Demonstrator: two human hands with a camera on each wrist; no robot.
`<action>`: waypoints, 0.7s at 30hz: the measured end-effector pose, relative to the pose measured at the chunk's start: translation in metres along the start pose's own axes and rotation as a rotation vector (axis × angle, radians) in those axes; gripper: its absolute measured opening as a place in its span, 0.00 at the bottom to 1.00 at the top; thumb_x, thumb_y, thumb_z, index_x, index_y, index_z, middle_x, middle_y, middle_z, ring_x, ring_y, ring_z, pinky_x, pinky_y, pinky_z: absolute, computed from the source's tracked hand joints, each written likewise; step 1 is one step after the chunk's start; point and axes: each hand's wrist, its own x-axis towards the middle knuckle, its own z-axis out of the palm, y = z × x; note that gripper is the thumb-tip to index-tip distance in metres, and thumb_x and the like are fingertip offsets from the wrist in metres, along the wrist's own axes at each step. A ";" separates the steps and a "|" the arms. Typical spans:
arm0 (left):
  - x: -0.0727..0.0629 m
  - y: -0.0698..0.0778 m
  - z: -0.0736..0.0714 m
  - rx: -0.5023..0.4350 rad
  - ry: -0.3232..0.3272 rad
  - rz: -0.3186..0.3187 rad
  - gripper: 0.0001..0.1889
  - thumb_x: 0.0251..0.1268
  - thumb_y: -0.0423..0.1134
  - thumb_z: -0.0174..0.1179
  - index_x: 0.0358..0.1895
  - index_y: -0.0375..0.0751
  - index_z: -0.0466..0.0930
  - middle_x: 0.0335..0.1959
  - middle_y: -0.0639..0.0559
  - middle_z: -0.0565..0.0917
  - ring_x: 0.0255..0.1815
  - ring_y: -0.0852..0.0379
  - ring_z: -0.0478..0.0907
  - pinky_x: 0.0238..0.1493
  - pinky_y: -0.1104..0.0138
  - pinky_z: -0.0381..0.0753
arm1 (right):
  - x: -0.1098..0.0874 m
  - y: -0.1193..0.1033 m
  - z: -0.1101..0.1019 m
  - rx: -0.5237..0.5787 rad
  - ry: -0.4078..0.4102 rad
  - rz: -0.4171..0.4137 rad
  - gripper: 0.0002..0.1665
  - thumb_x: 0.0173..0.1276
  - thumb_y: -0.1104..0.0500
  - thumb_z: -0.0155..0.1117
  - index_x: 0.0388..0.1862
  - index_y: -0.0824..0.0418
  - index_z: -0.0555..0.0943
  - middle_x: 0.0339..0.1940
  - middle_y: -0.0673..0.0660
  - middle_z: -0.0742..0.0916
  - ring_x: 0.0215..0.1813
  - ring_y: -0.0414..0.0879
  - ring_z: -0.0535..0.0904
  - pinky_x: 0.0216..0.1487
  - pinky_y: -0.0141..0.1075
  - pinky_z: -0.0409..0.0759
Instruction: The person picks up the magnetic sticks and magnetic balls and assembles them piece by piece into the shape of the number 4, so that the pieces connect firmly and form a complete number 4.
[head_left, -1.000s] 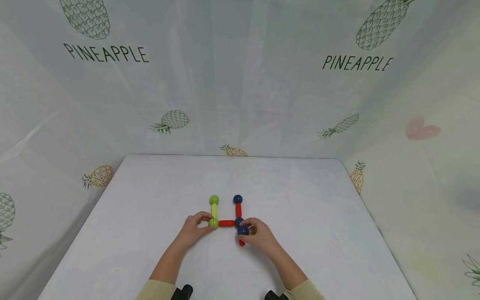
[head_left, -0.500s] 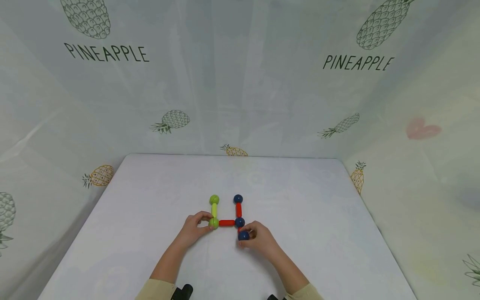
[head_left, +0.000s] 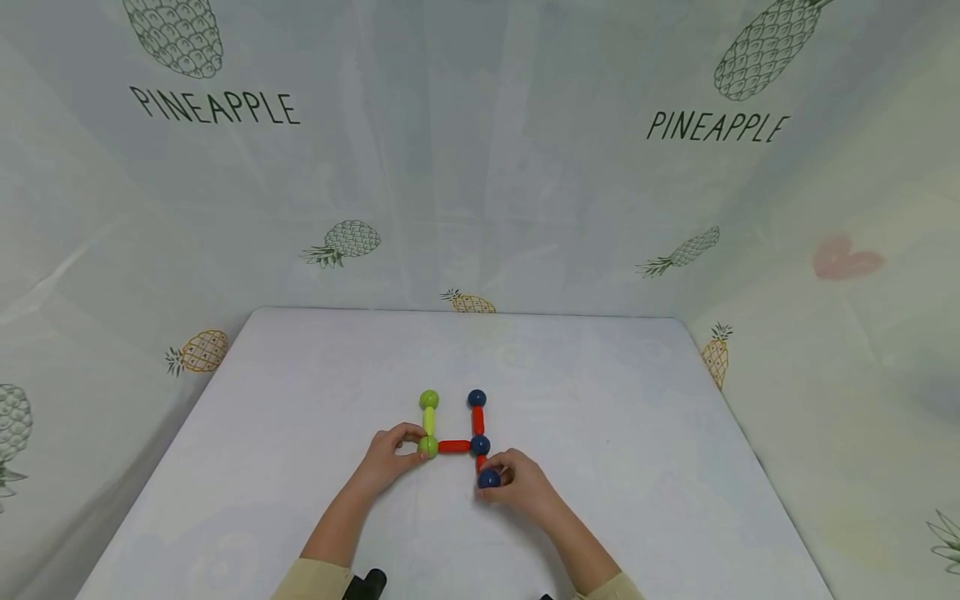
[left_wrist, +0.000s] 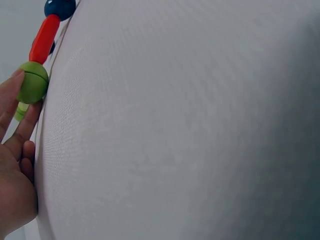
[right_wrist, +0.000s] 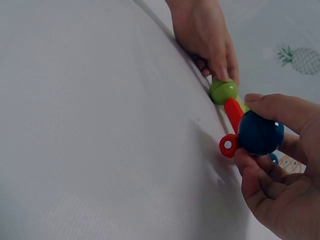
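Observation:
My left hand (head_left: 395, 457) pinches a green ball (head_left: 427, 447) of a magnetic ball-and-stick toy. A yellow-green stick (head_left: 429, 421) runs from that ball to another green ball (head_left: 429, 399). Towards the right, a red stick (head_left: 454, 447) links it to a dark blue ball (head_left: 480, 445), above which a second red stick (head_left: 478, 421) leads to another blue ball (head_left: 477, 398). A third red stick (head_left: 481, 463) extends nearer; its round end (right_wrist: 228, 145) shows in the right wrist view. Between thumb and fingers, my right hand (head_left: 522, 487) holds a blue ball (right_wrist: 261, 132) beside this end; I cannot tell whether they touch.
The toy lies on a white-covered table (head_left: 600, 417). Behind it and at both sides hangs a pale curtain (head_left: 480, 167) printed with pineapples. Dark wrist straps (head_left: 365, 585) show at the bottom edge.
My right hand has moved its blue ball nearer to me along the third red stick, whose end showed below the ball before. My left hand stays on the green ball.

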 end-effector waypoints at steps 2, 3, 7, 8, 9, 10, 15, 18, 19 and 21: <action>0.000 0.000 0.000 -0.003 -0.001 -0.004 0.15 0.56 0.38 0.71 0.48 0.51 0.82 0.40 0.61 0.83 0.49 0.51 0.68 0.53 0.54 0.68 | -0.001 0.000 0.000 -0.005 -0.005 -0.009 0.21 0.51 0.58 0.80 0.44 0.59 0.84 0.36 0.50 0.78 0.38 0.46 0.74 0.35 0.35 0.77; 0.000 0.000 0.000 -0.005 -0.002 -0.001 0.15 0.56 0.38 0.71 0.47 0.51 0.82 0.40 0.61 0.83 0.49 0.51 0.68 0.53 0.55 0.68 | -0.001 0.000 0.000 -0.006 -0.009 -0.012 0.21 0.51 0.58 0.80 0.44 0.59 0.84 0.36 0.50 0.78 0.38 0.46 0.73 0.35 0.35 0.76; 0.000 -0.001 0.000 -0.001 -0.004 0.012 0.15 0.56 0.39 0.72 0.47 0.50 0.82 0.40 0.60 0.83 0.49 0.52 0.68 0.52 0.54 0.68 | -0.004 0.000 0.001 0.002 -0.029 -0.006 0.21 0.51 0.59 0.80 0.44 0.58 0.84 0.36 0.50 0.78 0.38 0.47 0.73 0.36 0.36 0.76; 0.000 -0.001 0.000 0.000 -0.004 0.017 0.15 0.56 0.39 0.72 0.47 0.50 0.82 0.40 0.60 0.83 0.49 0.52 0.68 0.52 0.54 0.68 | -0.005 0.000 0.001 0.006 -0.035 -0.002 0.20 0.51 0.59 0.80 0.44 0.57 0.84 0.36 0.50 0.78 0.38 0.47 0.73 0.36 0.37 0.76; 0.000 -0.001 0.001 0.003 -0.004 0.020 0.15 0.56 0.39 0.72 0.47 0.50 0.82 0.40 0.60 0.83 0.48 0.52 0.68 0.52 0.54 0.69 | -0.006 0.000 0.001 0.005 -0.041 0.000 0.20 0.51 0.59 0.80 0.44 0.57 0.84 0.36 0.50 0.78 0.38 0.47 0.73 0.36 0.37 0.76; 0.000 -0.002 0.001 0.006 -0.003 0.021 0.15 0.56 0.39 0.72 0.47 0.50 0.82 0.40 0.60 0.83 0.48 0.52 0.68 0.51 0.54 0.69 | -0.006 0.000 0.001 0.008 -0.046 0.000 0.20 0.51 0.59 0.79 0.43 0.57 0.84 0.36 0.50 0.78 0.38 0.47 0.73 0.37 0.37 0.76; 0.001 -0.002 0.001 0.006 0.001 0.014 0.15 0.56 0.39 0.72 0.47 0.51 0.82 0.40 0.61 0.83 0.48 0.52 0.68 0.51 0.55 0.69 | -0.008 0.001 0.002 0.016 -0.074 0.004 0.18 0.51 0.60 0.79 0.42 0.55 0.85 0.36 0.51 0.78 0.39 0.48 0.73 0.37 0.38 0.77; 0.001 -0.001 0.001 0.006 0.003 0.002 0.15 0.56 0.38 0.71 0.48 0.52 0.81 0.40 0.61 0.83 0.49 0.52 0.68 0.52 0.55 0.69 | -0.008 0.003 0.003 0.015 -0.091 0.006 0.17 0.52 0.59 0.79 0.42 0.54 0.85 0.36 0.51 0.78 0.39 0.49 0.72 0.38 0.38 0.77; 0.001 -0.001 0.001 0.007 0.003 0.000 0.15 0.56 0.38 0.71 0.48 0.52 0.81 0.40 0.61 0.83 0.49 0.52 0.68 0.52 0.55 0.69 | -0.009 0.004 0.004 0.012 -0.095 0.008 0.17 0.52 0.59 0.79 0.42 0.54 0.85 0.36 0.51 0.78 0.39 0.49 0.72 0.37 0.38 0.77; 0.001 -0.001 0.001 0.005 0.003 -0.005 0.15 0.56 0.38 0.71 0.48 0.52 0.81 0.40 0.61 0.83 0.49 0.52 0.68 0.52 0.55 0.69 | -0.009 0.005 0.005 0.006 -0.101 0.006 0.17 0.52 0.58 0.79 0.41 0.53 0.86 0.36 0.51 0.78 0.39 0.49 0.72 0.37 0.38 0.77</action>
